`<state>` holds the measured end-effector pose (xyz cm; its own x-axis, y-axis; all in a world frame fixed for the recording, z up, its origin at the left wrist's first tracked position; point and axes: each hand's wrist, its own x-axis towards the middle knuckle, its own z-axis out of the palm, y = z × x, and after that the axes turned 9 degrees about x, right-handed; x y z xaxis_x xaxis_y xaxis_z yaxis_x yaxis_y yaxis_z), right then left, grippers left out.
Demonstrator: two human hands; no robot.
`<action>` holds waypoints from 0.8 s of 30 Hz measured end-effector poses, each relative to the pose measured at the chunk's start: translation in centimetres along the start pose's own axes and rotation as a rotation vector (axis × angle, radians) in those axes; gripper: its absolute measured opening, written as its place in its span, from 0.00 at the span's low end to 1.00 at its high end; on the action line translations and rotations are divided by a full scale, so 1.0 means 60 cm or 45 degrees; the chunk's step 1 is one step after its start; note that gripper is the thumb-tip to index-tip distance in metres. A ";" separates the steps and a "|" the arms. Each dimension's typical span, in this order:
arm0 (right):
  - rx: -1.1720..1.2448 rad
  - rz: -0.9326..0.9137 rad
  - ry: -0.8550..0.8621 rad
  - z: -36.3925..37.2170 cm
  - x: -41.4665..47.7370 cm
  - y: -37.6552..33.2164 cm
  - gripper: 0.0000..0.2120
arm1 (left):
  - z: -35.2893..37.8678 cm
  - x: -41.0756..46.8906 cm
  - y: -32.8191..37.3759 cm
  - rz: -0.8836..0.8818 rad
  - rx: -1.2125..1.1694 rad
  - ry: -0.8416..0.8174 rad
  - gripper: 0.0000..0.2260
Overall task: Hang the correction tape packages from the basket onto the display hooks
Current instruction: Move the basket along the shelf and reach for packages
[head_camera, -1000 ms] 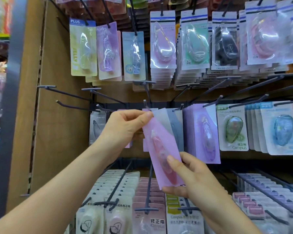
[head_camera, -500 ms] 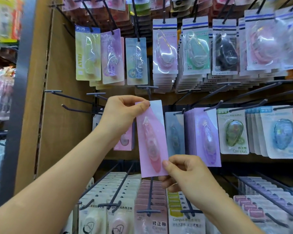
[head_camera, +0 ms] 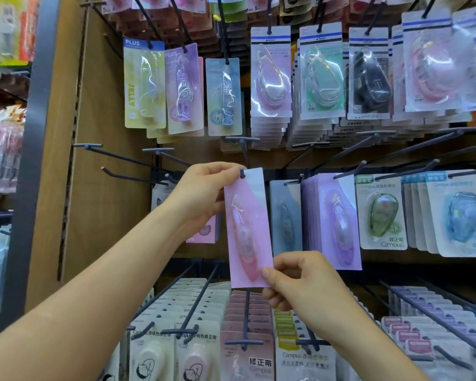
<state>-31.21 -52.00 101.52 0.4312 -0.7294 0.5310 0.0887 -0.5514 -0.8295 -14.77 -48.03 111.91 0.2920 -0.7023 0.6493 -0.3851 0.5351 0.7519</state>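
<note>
Lifted pink package (head_camera: 248, 215), seemingly hooked; left hand (head_camera: 201, 196), right hand (head_camera: 300, 287) pinching.

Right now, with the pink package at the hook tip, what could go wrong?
1. The pink package seems to sit only on the tip of the hook. If the left hand lets go before sliding it back, it may drop onto the rows below.
2. It is tilted, pinched at opposite corners by the left hand and right hand. Pushing it askew might tear the hole.
3. Its right edge is near the grey package and could snag it.
</note>
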 end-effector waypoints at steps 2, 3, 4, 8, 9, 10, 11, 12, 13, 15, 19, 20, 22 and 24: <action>-0.025 -0.005 0.002 -0.004 0.003 0.003 0.10 | -0.004 -0.004 -0.014 0.002 0.031 -0.022 0.07; -0.031 -0.004 0.004 -0.005 0.004 0.004 0.09 | -0.005 -0.007 -0.021 -0.001 0.071 -0.032 0.06; -0.031 -0.003 0.007 -0.006 0.006 0.006 0.10 | -0.007 -0.010 -0.029 -0.011 0.107 -0.050 0.06; 0.107 0.025 0.065 -0.006 0.012 0.007 0.09 | -0.019 -0.017 -0.057 -0.104 0.111 -0.153 0.06; 0.156 0.034 0.089 -0.005 0.014 0.007 0.08 | -0.022 -0.019 -0.063 -0.125 0.098 -0.175 0.05; 0.184 0.035 0.115 -0.005 0.017 0.008 0.06 | -0.023 -0.022 -0.068 -0.145 0.091 -0.199 0.05; 0.193 0.031 0.139 -0.004 0.019 0.007 0.04 | -0.022 -0.025 -0.071 -0.166 0.098 -0.222 0.05; 0.186 0.023 0.161 -0.002 0.022 0.007 0.03 | -0.020 -0.028 -0.075 -0.186 0.123 -0.236 0.07; 0.181 0.014 0.179 -0.001 0.025 0.005 0.05 | -0.017 -0.029 -0.078 -0.200 0.159 -0.230 0.08; 0.176 0.009 0.197 0.003 0.030 0.003 0.11 | -0.010 -0.024 -0.084 -0.205 0.223 -0.159 0.10; -0.156 -0.100 0.229 0.000 0.024 0.014 0.16 | 0.011 0.014 -0.105 -0.138 0.477 0.041 0.07; -0.240 -0.145 0.229 -0.005 0.015 0.015 0.15 | 0.017 0.026 -0.113 -0.120 0.536 0.058 0.07; -0.329 -0.254 0.222 -0.016 -0.005 0.013 0.14 | 0.025 0.051 -0.129 -0.107 0.633 0.056 0.07; -0.356 -0.336 0.178 -0.024 -0.027 0.006 0.12 | 0.030 0.074 -0.145 -0.102 0.708 0.065 0.07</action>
<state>-33.20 -51.58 100.61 0.2983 -0.5853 0.7539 -0.0757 -0.8019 -0.5926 -11.67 -56.65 108.05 0.3763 -0.6993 0.6078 -0.7595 0.1429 0.6346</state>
